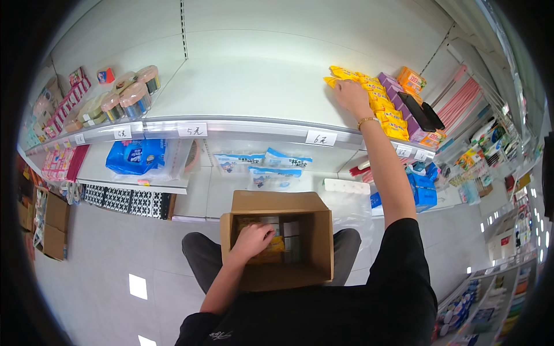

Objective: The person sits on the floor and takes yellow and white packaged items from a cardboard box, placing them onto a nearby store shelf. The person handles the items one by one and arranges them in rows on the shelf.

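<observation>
My right hand reaches onto the upper shelf, its fingers around a yellow packet at the left of a row of yellow packets. Most of that packet is hidden behind the fingers. A beaded bracelet circles the right wrist. Between my knees stands an open cardboard box with its flaps up. Inside its mouth is my left hand, palm down and fingers curled, beside yellow packets. Whether it grips one is hidden. White cartons also lie in the box.
Purple boxes and a black phone-like object adjoin the packet row. The shelf's front rail carries handwritten price tags. Below are blue-and-white bags and a white paper roll pack. Lidded jars stand at left.
</observation>
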Demonstrator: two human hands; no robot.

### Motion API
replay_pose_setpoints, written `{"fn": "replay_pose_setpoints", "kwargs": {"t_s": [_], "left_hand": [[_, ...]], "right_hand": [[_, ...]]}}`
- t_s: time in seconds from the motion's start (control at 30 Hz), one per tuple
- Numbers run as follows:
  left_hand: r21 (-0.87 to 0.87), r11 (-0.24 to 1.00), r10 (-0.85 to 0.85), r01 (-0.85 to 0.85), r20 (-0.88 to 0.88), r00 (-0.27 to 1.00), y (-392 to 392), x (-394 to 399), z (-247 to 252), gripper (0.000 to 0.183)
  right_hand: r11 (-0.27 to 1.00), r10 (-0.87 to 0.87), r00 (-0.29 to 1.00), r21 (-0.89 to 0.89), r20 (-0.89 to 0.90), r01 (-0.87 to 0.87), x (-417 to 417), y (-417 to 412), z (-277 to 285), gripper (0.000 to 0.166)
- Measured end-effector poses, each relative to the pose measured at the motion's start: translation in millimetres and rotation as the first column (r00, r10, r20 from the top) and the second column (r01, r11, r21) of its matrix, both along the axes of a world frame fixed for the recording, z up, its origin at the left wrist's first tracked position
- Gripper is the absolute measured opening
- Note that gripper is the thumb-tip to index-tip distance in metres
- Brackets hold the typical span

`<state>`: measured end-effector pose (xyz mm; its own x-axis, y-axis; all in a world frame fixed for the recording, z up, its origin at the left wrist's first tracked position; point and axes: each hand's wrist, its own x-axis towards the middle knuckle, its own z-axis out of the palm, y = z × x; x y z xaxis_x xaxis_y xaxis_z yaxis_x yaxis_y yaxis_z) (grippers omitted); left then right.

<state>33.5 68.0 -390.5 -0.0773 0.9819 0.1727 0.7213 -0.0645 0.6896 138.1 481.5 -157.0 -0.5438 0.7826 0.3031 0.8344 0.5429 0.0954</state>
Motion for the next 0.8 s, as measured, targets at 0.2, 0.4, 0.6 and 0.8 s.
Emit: {"fn": "replay_pose_setpoints", "kwargs": {"t_s": [0.2, 0.4, 0.6, 0.8], "left_hand": [[-0.065, 0.998, -0.024, 0.023, -0.021, 0.999, 3.8, 1.5, 2.8, 0.015], [-0.046, 0.999, -0.006, 0.004, -0.041, 0.999, -2.1, 1.6, -1.2, 0.014], [-0.076, 0.997, -0.022, 0.019, -0.044, 0.999, -5.1, 2.5, -8.0, 0.015], [-0.121, 0.993, -0.024, 0.016, -0.064, 0.998, -6.1, 4.2, -6.4, 0.016]], "right_hand": [[0.991, -0.018, 0.991, 0.129, -0.135, 0.035, 17.3, 35.1, -31.6, 0.054], [0.996, -0.030, 0.995, 0.075, -0.098, 0.038, 10.6, 21.0, -12.1, 0.049], [0.968, 0.174, 0.983, 0.194, -0.065, -0.159, 1.0, -8.9, -5.2, 0.037], [0.979, -0.061, 0.993, 0.186, -0.104, 0.080, 11.7, 16.9, -19.5, 0.041]]}}
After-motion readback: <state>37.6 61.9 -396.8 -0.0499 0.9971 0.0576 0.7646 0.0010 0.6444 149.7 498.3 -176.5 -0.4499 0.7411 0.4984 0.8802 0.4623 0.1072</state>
